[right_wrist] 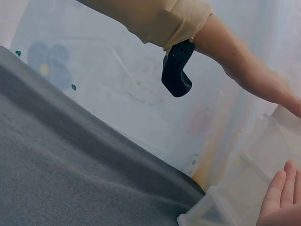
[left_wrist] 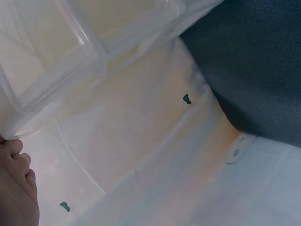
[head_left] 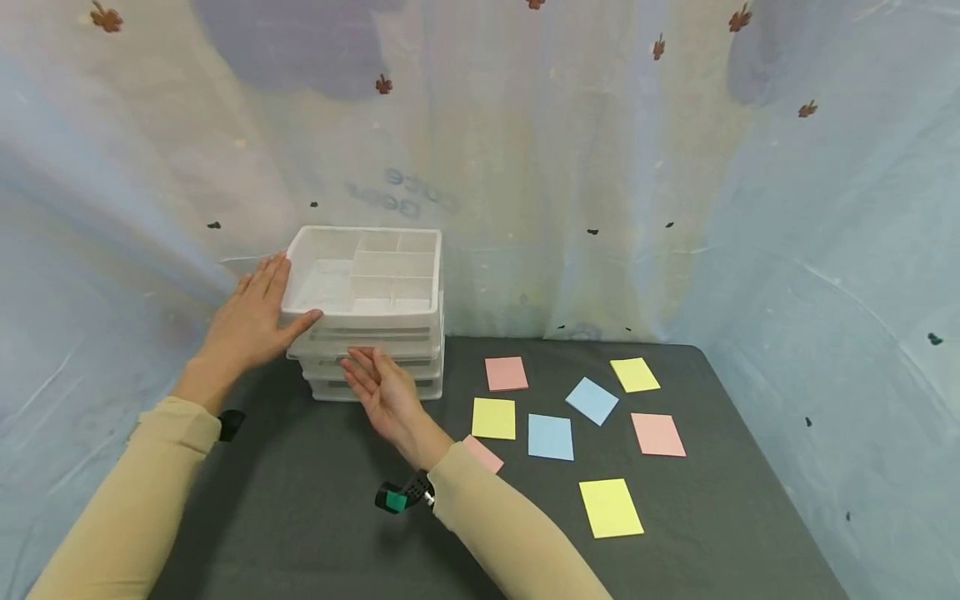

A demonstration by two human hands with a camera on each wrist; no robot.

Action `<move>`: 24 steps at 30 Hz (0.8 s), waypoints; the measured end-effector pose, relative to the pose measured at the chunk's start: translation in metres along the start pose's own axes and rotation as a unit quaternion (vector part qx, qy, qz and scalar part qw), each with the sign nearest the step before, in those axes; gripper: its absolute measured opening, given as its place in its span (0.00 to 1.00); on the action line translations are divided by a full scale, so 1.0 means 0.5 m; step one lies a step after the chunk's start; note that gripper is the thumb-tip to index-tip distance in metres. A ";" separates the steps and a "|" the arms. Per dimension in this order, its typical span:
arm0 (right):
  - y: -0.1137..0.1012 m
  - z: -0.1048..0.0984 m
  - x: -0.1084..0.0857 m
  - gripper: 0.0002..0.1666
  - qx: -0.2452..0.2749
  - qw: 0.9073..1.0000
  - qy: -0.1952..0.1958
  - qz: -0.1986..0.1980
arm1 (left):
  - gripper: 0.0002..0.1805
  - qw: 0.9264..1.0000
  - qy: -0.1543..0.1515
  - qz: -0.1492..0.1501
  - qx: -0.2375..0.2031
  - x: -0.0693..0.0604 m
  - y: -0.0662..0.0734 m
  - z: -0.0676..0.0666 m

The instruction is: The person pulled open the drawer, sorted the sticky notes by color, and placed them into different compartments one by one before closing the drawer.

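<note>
A white plastic drawer unit (head_left: pixel 362 321) stands at the back left of the table, its top a shallow tray divided into compartments. My left hand (head_left: pixel 251 321) rests against its upper left side, fingers straight and the thumb across the front top corner. In the left wrist view part of that hand (left_wrist: pixel 18 183) shows beside the translucent frame. Palm up, my right hand (head_left: pixel 386 400) is at the front of the drawers, its fingers extended toward a middle drawer's lip; whether they touch it I cannot tell. Its fingertips (right_wrist: pixel 290 172) appear in front of the unit in the right wrist view.
Right of the unit, several square sticky notes lie spread out: pink (head_left: pixel 506 373), yellow (head_left: pixel 611 508) and blue (head_left: pixel 551 437). One pink note (head_left: pixel 483 453) is partly behind my right forearm. A dark cloth (head_left: pixel 300 517) covers the table; patterned curtains (head_left: pixel 525 167) surround it.
</note>
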State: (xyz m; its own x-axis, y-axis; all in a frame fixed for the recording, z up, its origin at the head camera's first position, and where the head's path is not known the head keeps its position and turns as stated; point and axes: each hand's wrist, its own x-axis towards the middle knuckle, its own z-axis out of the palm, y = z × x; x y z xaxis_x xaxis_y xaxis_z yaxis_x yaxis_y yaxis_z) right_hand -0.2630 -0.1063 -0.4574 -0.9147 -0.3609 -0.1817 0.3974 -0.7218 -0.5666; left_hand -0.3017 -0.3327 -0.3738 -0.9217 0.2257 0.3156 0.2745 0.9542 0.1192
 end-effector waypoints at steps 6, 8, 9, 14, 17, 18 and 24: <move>0.004 -0.001 -0.018 0.21 0.003 1.000 -0.009 0.005 | 0.58 1.000 -0.014 -0.003 -0.007 -0.002 0.007 -0.010; 0.007 -0.001 -0.026 0.22 0.004 1.000 -0.013 0.008 | 0.58 1.000 -0.017 -0.004 -0.006 -0.002 0.008 -0.011; 0.008 0.000 -0.030 0.22 0.005 1.000 -0.014 0.009 | 0.58 1.000 -0.018 -0.004 -0.004 -0.002 0.007 -0.011; 0.013 0.000 -0.051 0.21 0.006 1.000 -0.017 0.015 | 0.58 1.000 -0.018 -0.003 -0.002 0.000 0.008 -0.013; 0.017 -0.001 -0.061 0.23 0.003 1.000 -0.023 0.017 | 0.58 1.000 -0.018 -0.002 -0.002 0.000 0.008 -0.014; 0.018 0.000 -0.065 0.24 0.003 1.000 -0.023 0.019 | 0.58 1.000 -0.019 -0.002 -0.002 0.000 0.007 -0.014; 0.023 0.000 -0.089 0.24 0.004 0.999 -0.020 0.029 | 0.58 1.000 -0.024 -0.007 -0.003 0.000 0.006 -0.013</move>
State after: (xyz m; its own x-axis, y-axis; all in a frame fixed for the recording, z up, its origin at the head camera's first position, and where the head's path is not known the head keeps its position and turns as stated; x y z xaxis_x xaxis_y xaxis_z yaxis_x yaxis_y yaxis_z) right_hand -0.2176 -0.0986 -0.4560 -0.8863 -0.4260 -0.1814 0.4506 -0.7032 -0.5500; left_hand -0.2992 -0.3311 -0.3672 -0.9373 0.2222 0.2686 0.2635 0.9561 0.1286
